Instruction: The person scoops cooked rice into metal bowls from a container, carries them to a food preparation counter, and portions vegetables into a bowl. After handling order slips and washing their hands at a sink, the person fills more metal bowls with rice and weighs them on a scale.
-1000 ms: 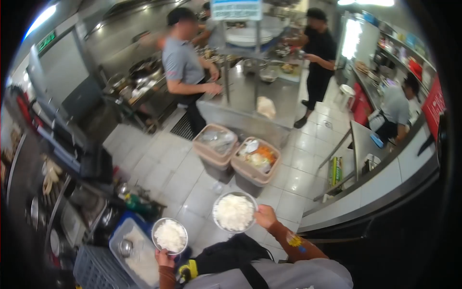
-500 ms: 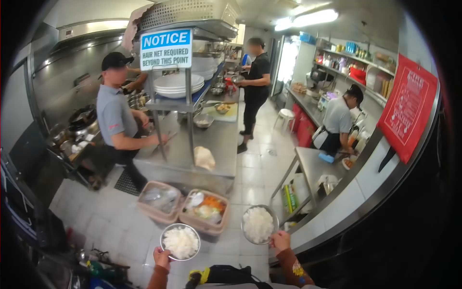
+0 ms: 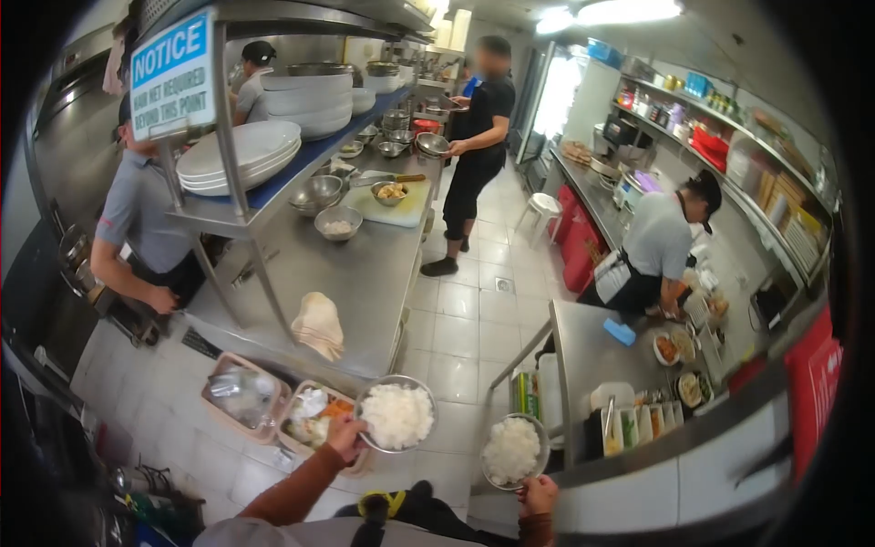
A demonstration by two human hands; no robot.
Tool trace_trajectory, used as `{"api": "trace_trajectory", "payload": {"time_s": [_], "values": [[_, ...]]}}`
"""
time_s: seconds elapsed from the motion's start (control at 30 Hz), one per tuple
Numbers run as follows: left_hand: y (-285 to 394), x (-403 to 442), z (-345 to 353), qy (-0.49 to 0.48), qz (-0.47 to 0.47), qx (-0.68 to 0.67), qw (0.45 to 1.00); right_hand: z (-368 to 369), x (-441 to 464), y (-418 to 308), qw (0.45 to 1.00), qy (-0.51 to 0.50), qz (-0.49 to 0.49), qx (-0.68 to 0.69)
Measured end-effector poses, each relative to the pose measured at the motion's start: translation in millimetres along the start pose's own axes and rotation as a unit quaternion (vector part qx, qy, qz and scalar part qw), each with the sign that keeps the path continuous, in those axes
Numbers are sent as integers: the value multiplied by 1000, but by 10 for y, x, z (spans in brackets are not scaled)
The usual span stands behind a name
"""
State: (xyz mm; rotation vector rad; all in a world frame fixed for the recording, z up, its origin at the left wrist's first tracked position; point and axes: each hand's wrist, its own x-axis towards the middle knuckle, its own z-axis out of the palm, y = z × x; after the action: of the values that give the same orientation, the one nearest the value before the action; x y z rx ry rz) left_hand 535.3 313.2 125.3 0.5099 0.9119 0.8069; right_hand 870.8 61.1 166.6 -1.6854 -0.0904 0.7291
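My left hand (image 3: 346, 438) grips the near-left rim of a metal bowl (image 3: 430, 435) heaped with white rice (image 3: 398, 415). My right hand (image 3: 539, 497) pinches the lower-right rim of a second metal bowl (image 3: 546, 447), also filled with white rice (image 3: 510, 450). Both bowls are held up over the tiled floor, apart from each other. The left bowl is beside the front end of the steel counter (image 3: 365, 292), partly over a bin of food scraps (image 3: 288, 401). A folded cloth (image 3: 317, 325) lies on that counter.
Another bin (image 3: 239, 421) stands on the floor at left. Stacked plates (image 3: 241, 169) rest on a shelf above the counter. A steel table (image 3: 583, 365) is at right, with a co-worker (image 3: 647, 237) bending behind it. Other people stand left and in the aisle (image 3: 478, 137).
The view has turned and moved closer to the counter and right-hand table. Both bowls stay held; the left one has moved up and rightward, toward the counter's end. The left co-worker has shifted.
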Motion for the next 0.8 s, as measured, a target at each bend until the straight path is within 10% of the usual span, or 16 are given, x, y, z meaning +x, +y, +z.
{"api": "trace_trajectory", "payload": {"time_s": [0.8], "values": [[1227,4176,2468,43,77,72,993,1714,4476,-2514,998,9,-66,-17]]}}
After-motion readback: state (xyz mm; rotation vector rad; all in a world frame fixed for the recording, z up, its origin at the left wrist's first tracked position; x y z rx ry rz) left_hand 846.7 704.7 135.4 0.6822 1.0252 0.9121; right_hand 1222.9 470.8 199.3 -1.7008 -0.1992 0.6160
